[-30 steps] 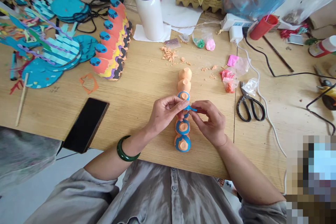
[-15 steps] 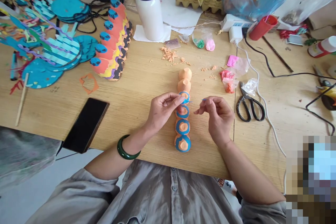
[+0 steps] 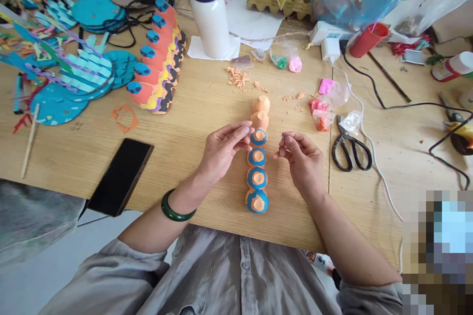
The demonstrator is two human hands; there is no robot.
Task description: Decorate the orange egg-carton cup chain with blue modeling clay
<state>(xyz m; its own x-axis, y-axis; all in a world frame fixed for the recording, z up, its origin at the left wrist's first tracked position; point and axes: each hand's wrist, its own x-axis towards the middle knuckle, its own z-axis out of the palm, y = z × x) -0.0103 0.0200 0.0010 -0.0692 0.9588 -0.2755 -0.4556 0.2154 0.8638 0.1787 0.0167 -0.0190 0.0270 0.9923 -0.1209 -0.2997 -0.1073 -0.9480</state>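
A row of orange egg-carton cups (image 3: 257, 157) lies on the wooden table (image 3: 192, 123), running away from me. The near cups carry blue clay rings; the two far cups are plain orange. My left hand (image 3: 225, 147) rests at the row's left, its fingertips touching the third ringed cup. My right hand (image 3: 301, 160) hovers just right of the row with thumb and forefinger pinched on a tiny blue bit that I cannot make out clearly.
A black phone (image 3: 120, 174) lies at the near left edge. Black scissors (image 3: 349, 145) and small clay bags (image 3: 323, 108) sit to the right, beside a white cable. A white bottle (image 3: 209, 7), a finished colourful cup row (image 3: 158, 54) and blue paper crafts (image 3: 74, 78) stand behind.
My hands have parted from a shared pinch over the row. The right hand drew off to the right; the left moved up to the third ringed cup, which now shows its full blue ring.
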